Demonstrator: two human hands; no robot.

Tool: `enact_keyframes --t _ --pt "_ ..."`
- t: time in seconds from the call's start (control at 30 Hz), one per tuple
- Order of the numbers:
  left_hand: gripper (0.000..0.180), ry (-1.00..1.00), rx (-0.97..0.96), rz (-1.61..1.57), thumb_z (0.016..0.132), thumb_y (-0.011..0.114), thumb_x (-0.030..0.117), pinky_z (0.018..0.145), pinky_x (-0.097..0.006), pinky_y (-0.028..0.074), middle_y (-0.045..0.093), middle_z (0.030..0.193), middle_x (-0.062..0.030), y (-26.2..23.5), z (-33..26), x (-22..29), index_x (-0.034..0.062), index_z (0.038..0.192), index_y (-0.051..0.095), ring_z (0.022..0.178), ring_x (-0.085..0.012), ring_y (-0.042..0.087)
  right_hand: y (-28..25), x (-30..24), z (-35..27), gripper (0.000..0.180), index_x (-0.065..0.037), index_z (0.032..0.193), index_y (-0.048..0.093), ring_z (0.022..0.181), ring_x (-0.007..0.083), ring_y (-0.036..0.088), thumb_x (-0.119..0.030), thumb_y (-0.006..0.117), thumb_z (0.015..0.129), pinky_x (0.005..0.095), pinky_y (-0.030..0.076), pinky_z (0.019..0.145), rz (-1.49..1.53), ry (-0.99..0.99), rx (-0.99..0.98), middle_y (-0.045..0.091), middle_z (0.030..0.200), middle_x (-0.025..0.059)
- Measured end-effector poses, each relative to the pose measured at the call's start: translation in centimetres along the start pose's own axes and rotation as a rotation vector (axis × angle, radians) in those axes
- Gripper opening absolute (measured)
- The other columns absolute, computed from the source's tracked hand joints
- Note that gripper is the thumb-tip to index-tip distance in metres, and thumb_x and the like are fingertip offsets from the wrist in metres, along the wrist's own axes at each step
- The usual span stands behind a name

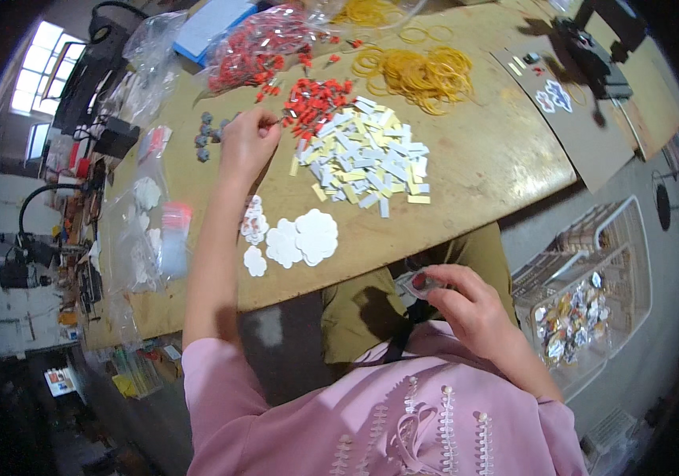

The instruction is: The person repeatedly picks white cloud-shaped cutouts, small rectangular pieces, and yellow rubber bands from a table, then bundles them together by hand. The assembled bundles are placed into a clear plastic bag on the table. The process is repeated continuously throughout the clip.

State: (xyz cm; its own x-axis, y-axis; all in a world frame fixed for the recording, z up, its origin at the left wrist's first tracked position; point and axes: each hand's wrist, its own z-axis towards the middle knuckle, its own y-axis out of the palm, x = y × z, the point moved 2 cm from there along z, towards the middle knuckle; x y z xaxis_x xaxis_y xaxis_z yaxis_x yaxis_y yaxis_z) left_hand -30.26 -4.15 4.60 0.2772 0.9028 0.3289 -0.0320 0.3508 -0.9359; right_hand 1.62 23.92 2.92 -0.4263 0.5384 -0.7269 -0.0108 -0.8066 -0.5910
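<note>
Beside red pieces (319, 103), left hand (250, 139); right hand (470, 309) seemingly holds plastic (413, 286).

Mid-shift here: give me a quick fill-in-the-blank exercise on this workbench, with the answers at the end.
1. The left hand is beside the heap of small ____ pieces.
2. The small clear bag is held in the person's ____ hand.
3. The heaped rubber bands are ____ in colour.
4. The scalloped cut-outs near the left forearm are ____ in colour.

Missing words: red; right; yellow; white.
</note>
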Motion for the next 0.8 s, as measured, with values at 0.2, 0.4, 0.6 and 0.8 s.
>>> enact_keyframes --t 0.2,0.4,0.6,0.8 --pt "0.013 0.048 -0.447 -1.178 0.093 0.074 0.003 0.092 -0.032 0.057 0.075 0.117 -0.0064 -1.7 -13.0 10.9 0.0059 0.105 0.076 0.111 -0.0133 0.069 -0.3 0.2 1.0 0.023 0.003 0.105 0.068 0.116 0.038 0.069 0.0 0.07 0.083 0.0425 0.061 0.092 0.023 -0.029 0.025 0.066 0.128 0.0194" --pt "0.024 0.523 -0.39 -0.857 0.088 0.076 -0.002 0.096 -0.036 0.056 0.073 0.124 -0.0111 0.5 -17.4 13.8 0.0068 0.111 0.076 0.115 -0.0257 0.07 -0.4 -0.4 1.1 0.025 0.003 0.107 0.068 0.117 0.0362 0.069 -0.002 0.071 0.083 0.0419 0.06 0.094 0.029 -0.064 0.051 0.066 0.128 0.0199" --pt "0.019 0.306 -0.238 -0.84 0.091 0.073 -0.002 0.079 -0.029 0.056 0.072 0.103 -0.0082 -0.1 -14.4 13.0 0.003 0.11 0.075 0.089 -0.0178 0.069 -0.8 0.5 -0.1 0.023 0.002 0.105 0.068 0.117 0.0366 0.07 -0.004 0.071 0.083 0.0418 0.061 0.095 0.034 -0.016 0.047 0.066 0.127 0.0196" --pt "0.011 0.44 -0.19 -0.558 0.094 0.075 0.004 0.071 -0.029 0.054 0.071 0.095 -0.0076 1.6 -7.8 15.4 0.0032 0.105 0.077 0.076 -0.0158 0.065 -0.6 1.5 -1.8 0.02 0.001 0.103 0.069 0.111 0.036 0.071 -0.006 0.07 0.084 0.0427 0.06 0.092 -0.034 -0.014 0.041 0.069 0.121 0.0192"
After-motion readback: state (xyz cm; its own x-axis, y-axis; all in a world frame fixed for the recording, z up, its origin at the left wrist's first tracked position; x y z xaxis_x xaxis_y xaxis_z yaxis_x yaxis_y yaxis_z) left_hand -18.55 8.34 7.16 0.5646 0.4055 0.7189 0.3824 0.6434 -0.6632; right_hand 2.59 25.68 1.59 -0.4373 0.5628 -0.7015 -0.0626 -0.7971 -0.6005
